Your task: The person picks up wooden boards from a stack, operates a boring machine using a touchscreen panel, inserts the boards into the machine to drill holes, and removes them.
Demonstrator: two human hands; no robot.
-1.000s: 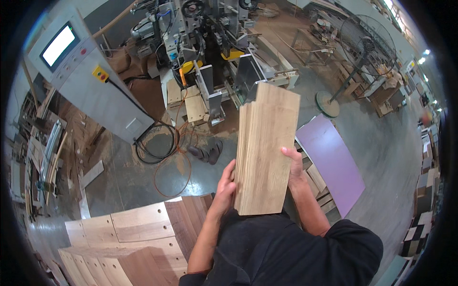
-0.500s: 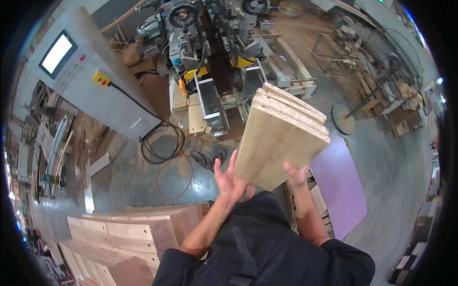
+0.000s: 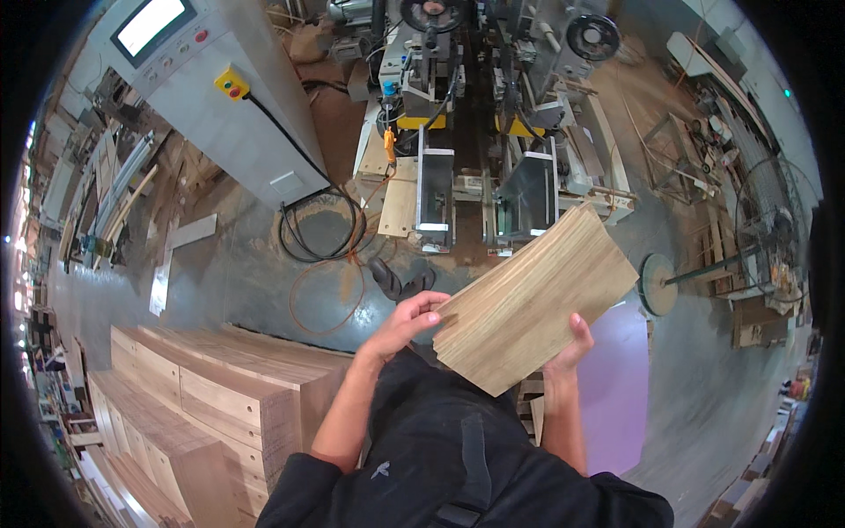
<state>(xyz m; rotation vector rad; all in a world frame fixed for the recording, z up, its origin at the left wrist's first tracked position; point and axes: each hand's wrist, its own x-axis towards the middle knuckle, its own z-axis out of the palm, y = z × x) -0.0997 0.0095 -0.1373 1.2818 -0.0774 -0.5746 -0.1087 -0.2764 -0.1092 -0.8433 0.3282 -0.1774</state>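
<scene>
I hold a stack of light wooden boards [image 3: 532,299] in front of my chest, tilted so its far end points up and to the right. My left hand [image 3: 407,320] grips the stack's near left edge with fingers curled over the top. My right hand [image 3: 570,346] supports the lower right edge from beneath, thumb on the top face. The boards' stepped ends show at the lower left corner of the stack.
A woodworking machine [image 3: 480,114] with an infeed slot stands ahead. A grey control cabinet [image 3: 220,97] with a screen is at upper left. Stacks of wooden panels [image 3: 202,396] lie at lower left. A purple sheet [image 3: 616,378], a floor fan [image 3: 766,238] and a pair of sandals [image 3: 400,280] are nearby.
The stack has rotated clockwise and flattened, its top face now toward me. My head has turned so the machine sits more central; my left hand moved from under the boards onto the near edge.
</scene>
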